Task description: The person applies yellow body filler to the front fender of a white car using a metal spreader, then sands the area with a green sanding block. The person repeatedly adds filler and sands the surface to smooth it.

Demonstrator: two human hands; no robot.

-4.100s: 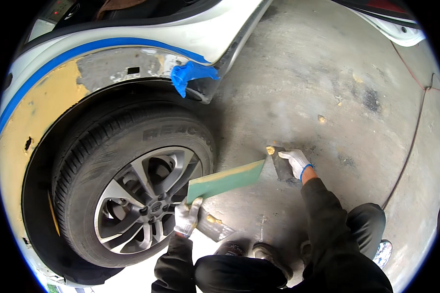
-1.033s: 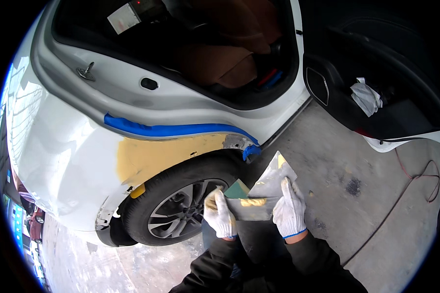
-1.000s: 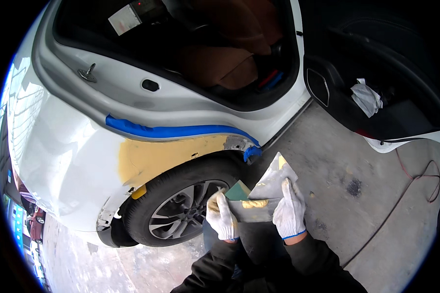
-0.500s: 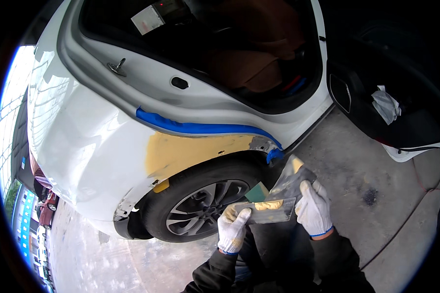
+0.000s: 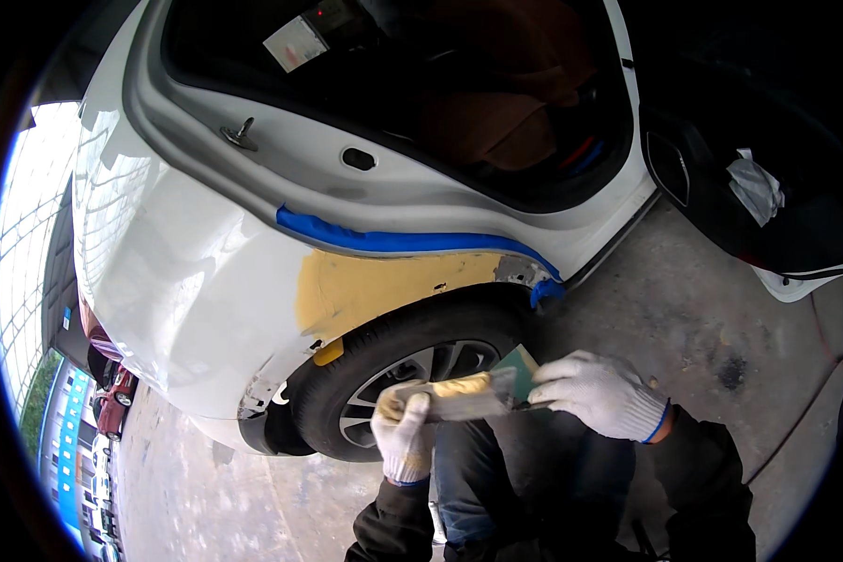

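My left hand (image 5: 405, 436), in a white glove, grips the left end of a flat spreader (image 5: 459, 398) smeared with yellow filler. My right hand (image 5: 598, 395), also gloved, holds a green board (image 5: 518, 363) against the spreader's right end. Both hands sit close together in front of the rear wheel (image 5: 412, 375) of a white car. Above the wheel arch lies a yellow filler patch (image 5: 375, 288), edged along the top by blue masking tape (image 5: 393, 242).
The car's rear door (image 5: 749, 197) stands open at the right, with a white rag (image 5: 757, 184) in its pocket. Bare concrete floor (image 5: 712, 309) spreads to the right of the wheel. My dark-clothed knees fill the lower middle.
From a low view of the wheel, the view rose to take in the whole rear quarter. My hands came together, spreader and green board meeting in front of the tyre.
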